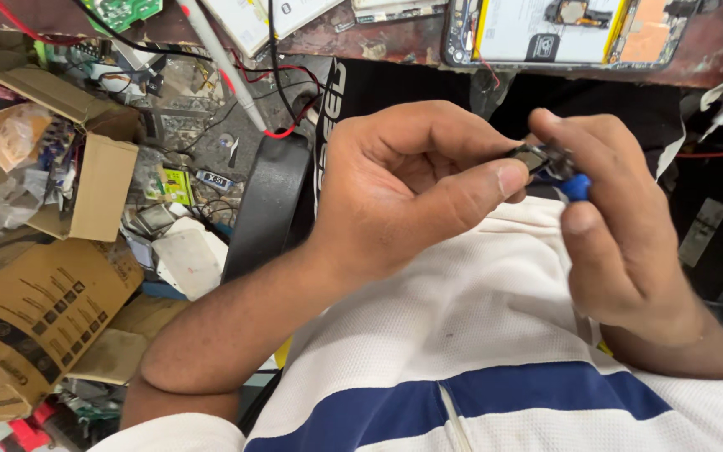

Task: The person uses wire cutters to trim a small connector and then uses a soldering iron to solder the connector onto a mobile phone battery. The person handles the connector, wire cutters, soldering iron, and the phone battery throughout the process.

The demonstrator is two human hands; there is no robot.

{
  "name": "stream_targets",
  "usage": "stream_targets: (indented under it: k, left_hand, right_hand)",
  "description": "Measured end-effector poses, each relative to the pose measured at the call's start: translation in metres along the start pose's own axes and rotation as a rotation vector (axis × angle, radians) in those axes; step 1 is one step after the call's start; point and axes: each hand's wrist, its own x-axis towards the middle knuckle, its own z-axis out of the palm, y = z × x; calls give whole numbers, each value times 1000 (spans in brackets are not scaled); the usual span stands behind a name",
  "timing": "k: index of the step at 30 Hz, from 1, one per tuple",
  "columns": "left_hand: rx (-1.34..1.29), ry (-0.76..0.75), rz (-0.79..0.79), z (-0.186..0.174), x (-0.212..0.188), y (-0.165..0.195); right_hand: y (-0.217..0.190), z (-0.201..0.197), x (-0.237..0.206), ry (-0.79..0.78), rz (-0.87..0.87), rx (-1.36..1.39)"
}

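Left hand: the left hand (416, 188) is curled in, and its thumb and fingers pinch a small dark part (533, 156) at the tips.
Small part: it sits right between the two hands, above the lap, touching the left thumb tip. It is too small to tell what it is.
Right hand: the right hand (621, 226) is closed around a tool with a blue handle (576, 186). Only a bit of blue shows between the fingers.
Tool and part: the tool's tip end meets the small part, just right of it.
Shirt: a white shirt with a blue stripe (462, 335) is under both hands.
Bench: an opened phone (546, 32) lies on the worn table edge (395, 42) above the hands.
Floor side: cardboard boxes (52, 251) and a mess of wires (211, 100) lie far left.
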Motion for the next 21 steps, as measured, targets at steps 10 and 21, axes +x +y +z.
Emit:
stream_targets:
  k: [10, 21]
  left_hand:
    - [141, 12, 97, 1, -2, 3]
    - [234, 44, 129, 3, -4, 3]
  right_hand:
    - [1, 7, 7, 12, -91, 10]
    - [4, 4, 3, 36, -79, -82]
